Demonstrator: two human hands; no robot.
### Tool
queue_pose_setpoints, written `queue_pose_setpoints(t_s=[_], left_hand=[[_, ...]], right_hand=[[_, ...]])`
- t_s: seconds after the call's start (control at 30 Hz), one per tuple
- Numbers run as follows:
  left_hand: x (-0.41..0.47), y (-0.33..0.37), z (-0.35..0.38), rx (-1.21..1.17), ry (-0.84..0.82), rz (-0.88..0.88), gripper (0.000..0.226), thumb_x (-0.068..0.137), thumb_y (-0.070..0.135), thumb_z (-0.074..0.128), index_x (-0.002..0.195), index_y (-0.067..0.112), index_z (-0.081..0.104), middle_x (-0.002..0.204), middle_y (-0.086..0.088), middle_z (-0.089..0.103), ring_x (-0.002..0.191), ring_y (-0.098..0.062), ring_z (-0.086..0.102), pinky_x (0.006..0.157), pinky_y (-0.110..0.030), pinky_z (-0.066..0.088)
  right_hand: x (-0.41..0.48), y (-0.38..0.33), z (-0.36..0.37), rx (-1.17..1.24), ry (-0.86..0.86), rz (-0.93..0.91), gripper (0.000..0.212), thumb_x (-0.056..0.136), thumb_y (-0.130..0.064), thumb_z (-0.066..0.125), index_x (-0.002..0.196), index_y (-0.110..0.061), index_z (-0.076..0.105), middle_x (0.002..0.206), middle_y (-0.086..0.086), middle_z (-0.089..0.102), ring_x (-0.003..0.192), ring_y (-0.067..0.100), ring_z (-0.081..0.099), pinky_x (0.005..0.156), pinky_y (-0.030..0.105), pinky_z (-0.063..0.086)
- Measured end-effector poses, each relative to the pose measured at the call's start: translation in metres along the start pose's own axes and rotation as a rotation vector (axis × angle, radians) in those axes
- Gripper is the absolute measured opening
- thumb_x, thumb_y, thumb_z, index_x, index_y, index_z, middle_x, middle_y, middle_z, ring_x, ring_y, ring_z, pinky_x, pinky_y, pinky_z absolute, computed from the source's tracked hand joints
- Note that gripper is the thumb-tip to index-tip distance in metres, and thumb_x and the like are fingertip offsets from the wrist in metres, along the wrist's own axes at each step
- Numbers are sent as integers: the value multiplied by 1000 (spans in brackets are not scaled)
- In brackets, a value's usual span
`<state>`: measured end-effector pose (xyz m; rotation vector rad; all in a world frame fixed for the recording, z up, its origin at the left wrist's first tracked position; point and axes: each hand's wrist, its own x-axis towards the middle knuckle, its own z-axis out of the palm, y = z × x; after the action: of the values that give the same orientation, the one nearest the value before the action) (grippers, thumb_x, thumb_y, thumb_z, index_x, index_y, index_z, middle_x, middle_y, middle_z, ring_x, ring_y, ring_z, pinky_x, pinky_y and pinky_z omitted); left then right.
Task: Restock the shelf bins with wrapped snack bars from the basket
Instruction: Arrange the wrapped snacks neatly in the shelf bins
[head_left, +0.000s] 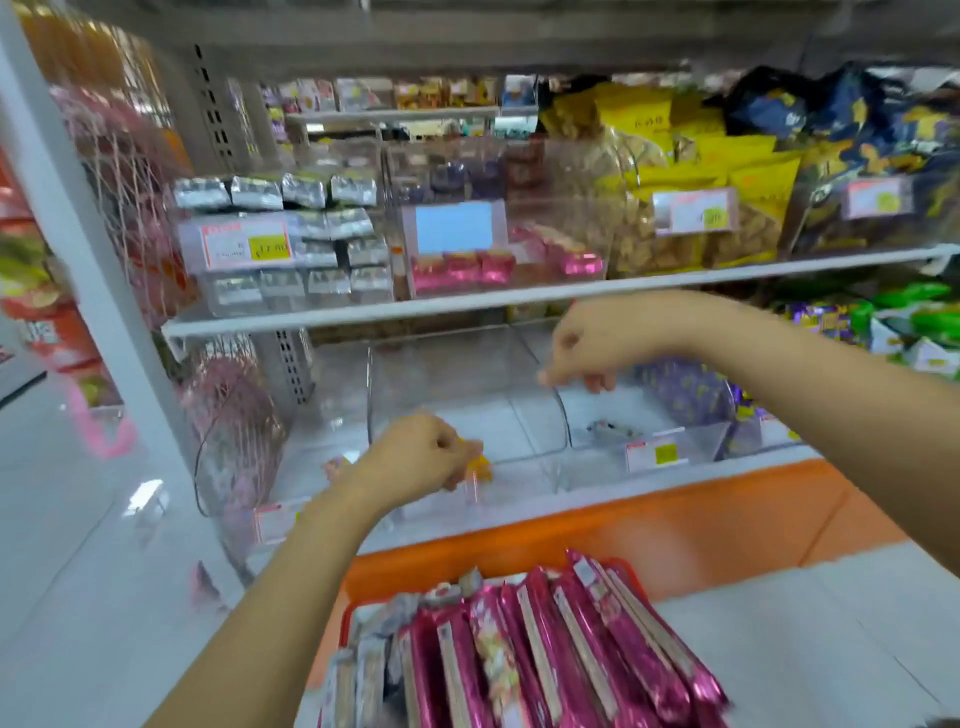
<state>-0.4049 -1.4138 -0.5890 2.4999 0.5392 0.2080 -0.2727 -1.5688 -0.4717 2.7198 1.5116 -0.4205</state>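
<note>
Left hand pinches yellow wrapper at clear bin front; right hand curled above bin, grip unclear; basket of pink snack bars below.

Pinching a small yellow thing with the left hand at the clear bin front. Holding its top edge with the right hand. Looking down on a red basket of pink snack bars.

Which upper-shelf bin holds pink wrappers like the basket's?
The clear bin with the blue card, between the silver packs and the yellow bags; only it shows pink wrappers along its bottom.
</note>
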Motion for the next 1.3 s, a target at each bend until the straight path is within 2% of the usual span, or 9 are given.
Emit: queue_pose_setpoints(t_s=[0.27,0.37,0.43,0.57,0.67,0.83,1.0,1.17,1.3], left_hand=[[-57,-56,129,194,-562,-320,35,93,46,51,94,12,60,94,-10,59,87,-20,54,70,-27,38],[-73,-73,167,147,-411,-479,40,87,51,59,83,11,60,76,-8,59,64,-15,55,65,-30,49],[-81,-77,186,29,-223,-613,77,76,56,69,118,-6,55,84,-14,66,70,-20,64,60,-30,51],[-87,-68,202,169,-134,-591,103,82,53,65,145,-7,11,107,-11,65,92,-20,66,69,-28,53],[-86,-63,202,159,-202,-621,93,85,47,65,143,-7,17,92,-2,64,83,-16,64,62,-25,51],[-76,-77,173,-446,-287,-769,46,71,19,81,107,1,57,87,-9,69,78,-22,69,75,-38,58],[-74,-79,138,-1287,-408,-579,59,72,8,76,125,-1,53,108,-19,64,97,-30,62,81,-41,56],[-73,-56,132,-1611,-439,-435,48,59,13,89,101,2,70,110,-21,61,89,-30,65,75,-43,57],[-65,-27,132,-1504,-382,-454,43,75,6,72,117,-2,62,121,-23,62,111,-34,62,92,-51,50]], right_hand=[[3,23,190,75,-363,25,46,93,-46,57,84,-1,61,68,12,55,61,24,51,60,31,39],[-1,16,254,200,-283,115,46,92,-42,59,120,-5,53,97,8,59,87,24,58,71,33,46],[-3,7,286,288,-214,197,69,89,-43,62,141,-6,34,129,12,53,108,26,58,84,34,49],[-1,-9,319,246,-166,321,85,87,-41,67,148,-8,18,152,14,25,125,30,49,93,39,50],[4,-15,328,204,-123,354,78,87,-33,69,145,-11,21,151,13,26,123,28,50,86,37,51],[10,15,307,738,-166,370,67,86,-19,64,144,-12,32,115,5,57,72,11,59,63,24,53],[-17,49,263,1653,-299,239,53,91,3,48,136,-24,48,113,13,65,91,24,65,83,41,54],[-29,44,248,1726,-320,53,57,91,5,41,131,-33,53,121,-8,61,103,12,61,103,43,42],[-23,43,251,1710,-359,-13,53,89,-4,56,133,-33,52,132,11,59,121,31,56,102,49,45]])
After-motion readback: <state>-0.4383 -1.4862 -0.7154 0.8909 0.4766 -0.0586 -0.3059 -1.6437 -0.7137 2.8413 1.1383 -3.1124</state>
